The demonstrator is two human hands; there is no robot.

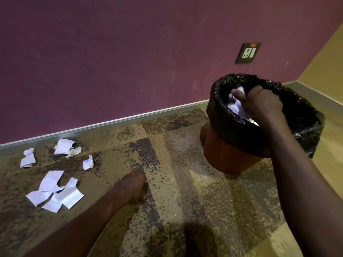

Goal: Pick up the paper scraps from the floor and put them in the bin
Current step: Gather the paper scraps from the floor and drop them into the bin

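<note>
Left hand (pixel 132 184), fingers flat on the carpet (pixel 176 182), is nearer the paper scraps (pixel 55 191) just to its left; right hand (pixel 259 102) clutches crumpled paper (pixel 236 106) over the bin (pixel 232 154), well apart.

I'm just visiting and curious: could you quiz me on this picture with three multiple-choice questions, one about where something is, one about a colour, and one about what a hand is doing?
1. Where do the loose paper scraps lie?
A. on the carpet left of the bin
B. on top of the wall socket
C. behind the bin

2. What colour is the bin liner?
A. white
B. black
C. blue

3. What is the right hand doing?
A. resting flat on the floor
B. pressing the wall socket
C. holding crumpled paper over the bin's mouth

Answers:
1 A, the scraps lie on the carpet near the skirting, left of the bin.
2 B, a black bag folds over the orange bin's rim.
3 C, its fingers curl round the crumpled paper above the liner; the left hand rests on the floor.
</note>
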